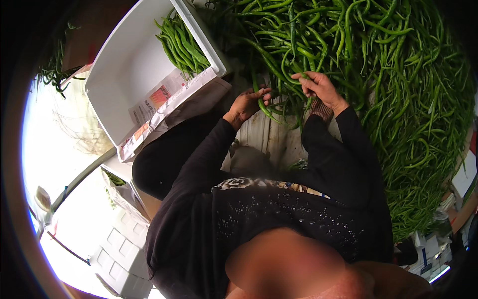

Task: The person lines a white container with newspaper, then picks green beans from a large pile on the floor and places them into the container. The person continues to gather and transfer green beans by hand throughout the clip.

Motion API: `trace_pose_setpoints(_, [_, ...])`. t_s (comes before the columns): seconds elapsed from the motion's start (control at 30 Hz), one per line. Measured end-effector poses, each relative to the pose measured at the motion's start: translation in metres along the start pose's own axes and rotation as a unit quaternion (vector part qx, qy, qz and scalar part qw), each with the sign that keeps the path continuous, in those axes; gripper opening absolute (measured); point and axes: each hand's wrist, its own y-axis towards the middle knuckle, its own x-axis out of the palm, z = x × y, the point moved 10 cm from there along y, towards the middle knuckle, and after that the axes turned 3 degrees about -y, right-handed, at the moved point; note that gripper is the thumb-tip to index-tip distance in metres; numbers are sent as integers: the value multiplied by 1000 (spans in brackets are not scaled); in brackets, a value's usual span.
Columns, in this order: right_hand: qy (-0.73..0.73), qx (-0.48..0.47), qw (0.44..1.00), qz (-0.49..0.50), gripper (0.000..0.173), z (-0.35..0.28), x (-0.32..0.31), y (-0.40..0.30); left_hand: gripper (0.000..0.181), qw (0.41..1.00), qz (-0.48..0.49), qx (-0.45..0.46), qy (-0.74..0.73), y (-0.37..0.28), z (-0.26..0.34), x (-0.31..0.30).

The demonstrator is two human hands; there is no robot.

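My left hand is at the near left edge of a large heap of long green chili peppers, its fingers closed around a green pepper. To the right, my right hand pinches a curved green pepper between thumb and fingers, above the heap's edge. Left of my hands stands a white foam box, tilted in view, with a bundle of green peppers lying along its far right side. Printed newspaper lines the box and folds over its near rim.
My bent legs lie on both sides, with a brown sock near my right hand. A pale sheet covers the ground between them. White foam boxes and a curved pole stand at lower left. Mixed packaging lies at lower right.
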Motion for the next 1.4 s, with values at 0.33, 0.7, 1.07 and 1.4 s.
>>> trace_pose_setpoints(0.33, [-278,-112,877,377,43,-55,-86,-69,20,971,76,-35,-224,-66,-61,-23])
trace_pose_setpoints(0.7, [-92,17,995,-40,39,-4,52,-14,24,998,55,9,34,-61,-49,44])
trace_pose_setpoints(1.07, [67,-12,993,94,32,22,11,-15,29,951,201,117,203,59,29,-1])
trace_pose_setpoints(1.4, [287,12,949,129,21,7,2,-24,24,863,84,354,350,-23,58,78])
